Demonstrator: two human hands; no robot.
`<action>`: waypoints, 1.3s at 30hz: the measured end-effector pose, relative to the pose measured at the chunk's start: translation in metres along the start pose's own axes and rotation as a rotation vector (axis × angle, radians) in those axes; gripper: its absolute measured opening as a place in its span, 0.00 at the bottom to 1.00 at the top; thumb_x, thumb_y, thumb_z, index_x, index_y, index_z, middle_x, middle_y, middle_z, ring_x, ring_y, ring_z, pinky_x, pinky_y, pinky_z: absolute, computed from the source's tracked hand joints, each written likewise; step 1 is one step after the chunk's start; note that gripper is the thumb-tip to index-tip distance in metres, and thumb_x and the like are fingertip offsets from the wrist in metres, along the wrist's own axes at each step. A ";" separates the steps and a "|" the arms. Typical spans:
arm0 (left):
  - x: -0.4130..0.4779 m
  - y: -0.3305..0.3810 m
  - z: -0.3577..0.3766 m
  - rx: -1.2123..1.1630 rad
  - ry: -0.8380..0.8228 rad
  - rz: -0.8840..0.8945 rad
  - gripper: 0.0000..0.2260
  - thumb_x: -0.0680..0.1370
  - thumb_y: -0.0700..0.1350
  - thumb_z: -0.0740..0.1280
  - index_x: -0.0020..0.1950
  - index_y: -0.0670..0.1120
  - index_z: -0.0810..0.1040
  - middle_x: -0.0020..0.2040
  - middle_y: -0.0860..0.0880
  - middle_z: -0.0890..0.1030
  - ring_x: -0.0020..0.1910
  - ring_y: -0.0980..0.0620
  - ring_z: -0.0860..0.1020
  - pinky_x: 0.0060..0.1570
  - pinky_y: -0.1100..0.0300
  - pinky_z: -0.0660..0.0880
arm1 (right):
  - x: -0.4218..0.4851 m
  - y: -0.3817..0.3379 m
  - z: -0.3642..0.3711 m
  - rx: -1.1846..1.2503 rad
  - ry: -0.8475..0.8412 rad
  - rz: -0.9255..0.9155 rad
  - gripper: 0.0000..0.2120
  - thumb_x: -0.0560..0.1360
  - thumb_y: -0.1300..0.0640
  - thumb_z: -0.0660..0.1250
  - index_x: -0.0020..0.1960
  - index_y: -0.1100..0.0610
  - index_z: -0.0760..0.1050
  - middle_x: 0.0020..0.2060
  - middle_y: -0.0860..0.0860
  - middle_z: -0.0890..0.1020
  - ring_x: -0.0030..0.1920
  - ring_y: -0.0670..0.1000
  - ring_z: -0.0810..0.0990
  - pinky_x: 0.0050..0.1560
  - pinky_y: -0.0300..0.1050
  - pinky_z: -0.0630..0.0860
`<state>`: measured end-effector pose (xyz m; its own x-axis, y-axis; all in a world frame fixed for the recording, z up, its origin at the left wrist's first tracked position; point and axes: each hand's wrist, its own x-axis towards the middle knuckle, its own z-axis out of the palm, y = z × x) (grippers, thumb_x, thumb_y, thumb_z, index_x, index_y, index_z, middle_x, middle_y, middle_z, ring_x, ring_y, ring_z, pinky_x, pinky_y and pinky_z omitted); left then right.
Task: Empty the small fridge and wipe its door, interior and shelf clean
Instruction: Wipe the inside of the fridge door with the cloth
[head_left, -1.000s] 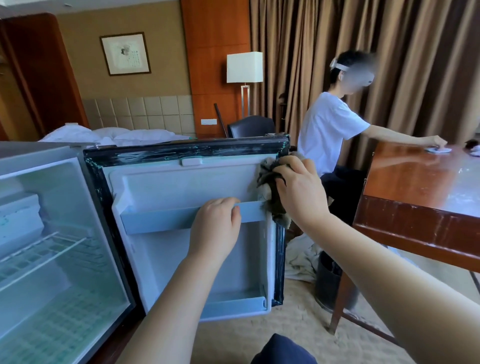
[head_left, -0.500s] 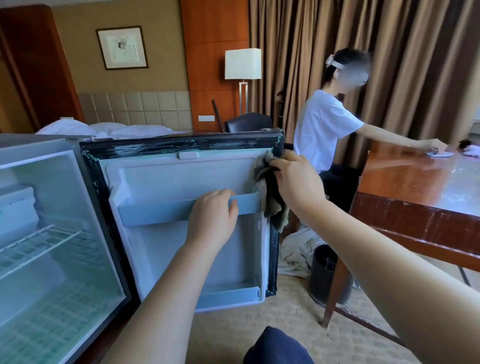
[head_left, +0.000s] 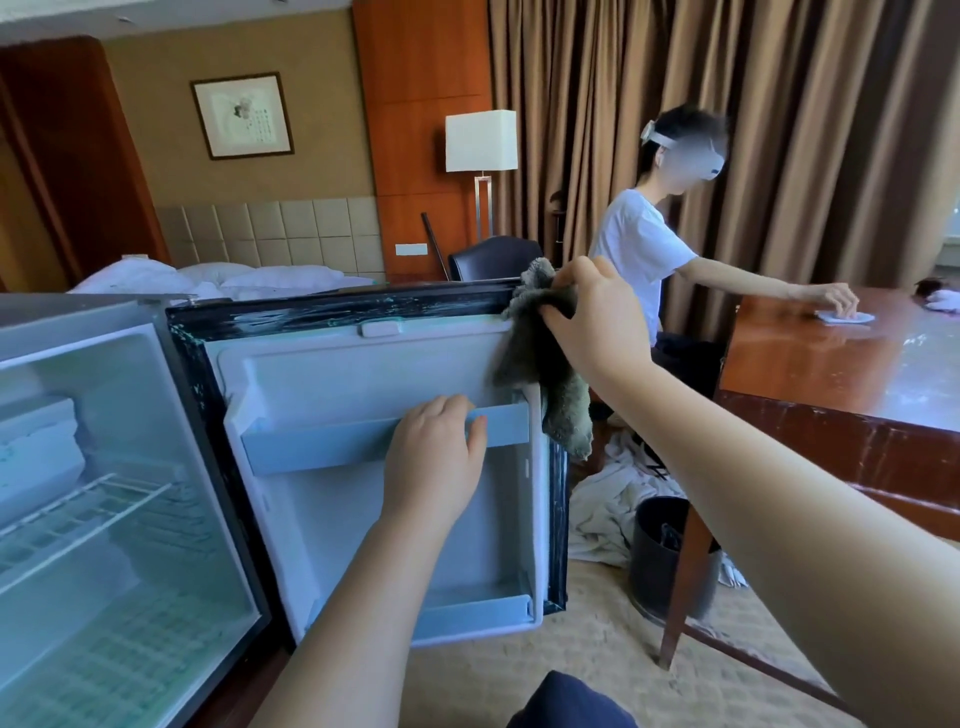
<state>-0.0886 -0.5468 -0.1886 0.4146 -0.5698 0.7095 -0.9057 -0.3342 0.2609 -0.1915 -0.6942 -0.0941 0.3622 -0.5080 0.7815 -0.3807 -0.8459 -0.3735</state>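
Up to the door's (head_left: 363, 374) top right corner I've lifted my right hand (head_left: 592, 317), gripping the cloth (head_left: 540, 358); left hand (head_left: 434, 457) grasps the door's upper rail (head_left: 311, 447).

A hotel room (bed (head_left: 218, 278), floor lamp (head_left: 481, 156), heavy curtains (head_left: 779, 130)).

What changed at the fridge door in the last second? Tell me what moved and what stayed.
The right hand, gripping the grey cloth, slid up the right edge of the fridge door, from about the height of the door rail to the top right corner, where the cloth now hangs. Nothing was let go. The left hand stayed gripping the door rail, and the door stayed open.
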 end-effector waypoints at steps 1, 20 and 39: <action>0.000 0.000 -0.001 0.002 -0.018 -0.001 0.10 0.80 0.45 0.63 0.55 0.40 0.79 0.50 0.42 0.81 0.52 0.40 0.77 0.52 0.52 0.70 | 0.002 0.001 -0.001 -0.023 -0.036 -0.017 0.11 0.75 0.58 0.68 0.56 0.59 0.73 0.55 0.55 0.75 0.50 0.56 0.76 0.42 0.43 0.66; 0.008 -0.004 -0.005 0.042 -0.161 0.004 0.11 0.80 0.44 0.61 0.62 0.44 0.74 0.58 0.47 0.78 0.59 0.45 0.73 0.57 0.58 0.65 | 0.036 0.015 -0.032 -0.154 -0.251 -0.115 0.08 0.71 0.62 0.65 0.51 0.59 0.75 0.46 0.53 0.77 0.47 0.56 0.76 0.37 0.45 0.68; 0.001 -0.005 -0.006 0.029 -0.116 0.028 0.12 0.78 0.42 0.63 0.61 0.44 0.74 0.58 0.47 0.78 0.59 0.45 0.73 0.56 0.59 0.62 | 0.006 0.011 -0.007 -0.063 -0.082 -0.168 0.15 0.73 0.66 0.65 0.59 0.60 0.73 0.56 0.56 0.75 0.54 0.60 0.75 0.47 0.49 0.71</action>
<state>-0.0845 -0.5415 -0.1849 0.3983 -0.6618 0.6351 -0.9147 -0.3380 0.2215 -0.1994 -0.7058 -0.0898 0.4922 -0.3739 0.7861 -0.3603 -0.9096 -0.2070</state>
